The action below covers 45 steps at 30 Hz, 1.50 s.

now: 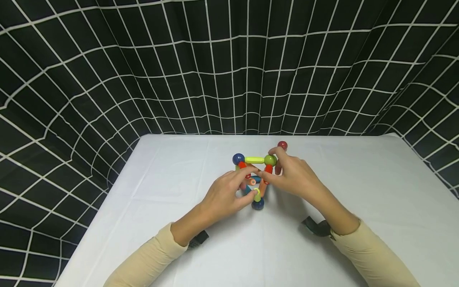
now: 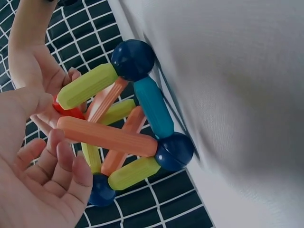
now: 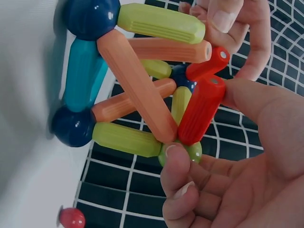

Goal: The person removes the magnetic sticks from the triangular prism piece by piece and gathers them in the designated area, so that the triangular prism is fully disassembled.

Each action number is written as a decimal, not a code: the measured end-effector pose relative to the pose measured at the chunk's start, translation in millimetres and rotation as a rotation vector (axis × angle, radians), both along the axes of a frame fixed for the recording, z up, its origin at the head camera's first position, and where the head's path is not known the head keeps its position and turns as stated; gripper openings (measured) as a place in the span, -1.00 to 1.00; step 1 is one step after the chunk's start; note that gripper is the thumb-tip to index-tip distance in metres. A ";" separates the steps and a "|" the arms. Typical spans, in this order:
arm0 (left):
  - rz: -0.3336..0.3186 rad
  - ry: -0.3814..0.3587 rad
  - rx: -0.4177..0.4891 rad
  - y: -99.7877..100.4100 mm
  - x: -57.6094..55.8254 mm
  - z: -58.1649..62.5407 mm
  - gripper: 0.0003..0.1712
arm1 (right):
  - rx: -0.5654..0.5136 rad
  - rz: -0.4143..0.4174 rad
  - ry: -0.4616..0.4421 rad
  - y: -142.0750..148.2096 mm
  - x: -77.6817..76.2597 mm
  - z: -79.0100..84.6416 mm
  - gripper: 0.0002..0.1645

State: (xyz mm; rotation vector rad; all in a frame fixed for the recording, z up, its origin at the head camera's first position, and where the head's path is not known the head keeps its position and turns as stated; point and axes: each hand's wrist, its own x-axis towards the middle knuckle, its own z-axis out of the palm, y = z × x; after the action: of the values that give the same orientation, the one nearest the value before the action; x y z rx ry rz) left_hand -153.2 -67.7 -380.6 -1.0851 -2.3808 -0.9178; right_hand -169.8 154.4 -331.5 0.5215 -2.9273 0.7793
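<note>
A frame of magnetic rods and balls stands between both hands, with blue balls (image 2: 133, 59), a green ball (image 1: 270, 160), a teal rod (image 2: 154, 107) and several orange rods (image 2: 107, 135) and yellow-green rods (image 3: 161, 22). At its right side, the right hand (image 1: 295, 173) pinches a red rod (image 3: 202, 111) where it meets the green ball, thumb near the rod's upper end and fingertips at the ball. The left hand (image 1: 226, 191) reaches in from the left with loosely bent fingers. Its thumb is right at a yellow-green rod's end; its index finger overlaps another red rod (image 3: 209, 63).
A loose red ball (image 1: 282, 145) lies behind the right hand on the white-covered table (image 1: 172, 167). Dark wrist gear (image 1: 317, 227) sits under the right wrist, more (image 1: 198, 239) by the left. A black curtain (image 1: 236, 79) with white grid lines surrounds the table.
</note>
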 end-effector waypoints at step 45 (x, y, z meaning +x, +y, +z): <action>0.094 -0.366 0.175 -30.7 -31.9 9.2 -0.69 | -0.199 0.068 -0.066 23.9 -28.2 -13.4 -0.90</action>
State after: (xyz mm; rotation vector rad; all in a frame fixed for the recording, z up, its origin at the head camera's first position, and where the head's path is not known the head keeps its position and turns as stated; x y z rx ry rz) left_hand -185.2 -98.4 -371.5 -0.7861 -2.5468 -1.3588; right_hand -198.0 178.3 -344.9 0.5908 -2.8591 1.1026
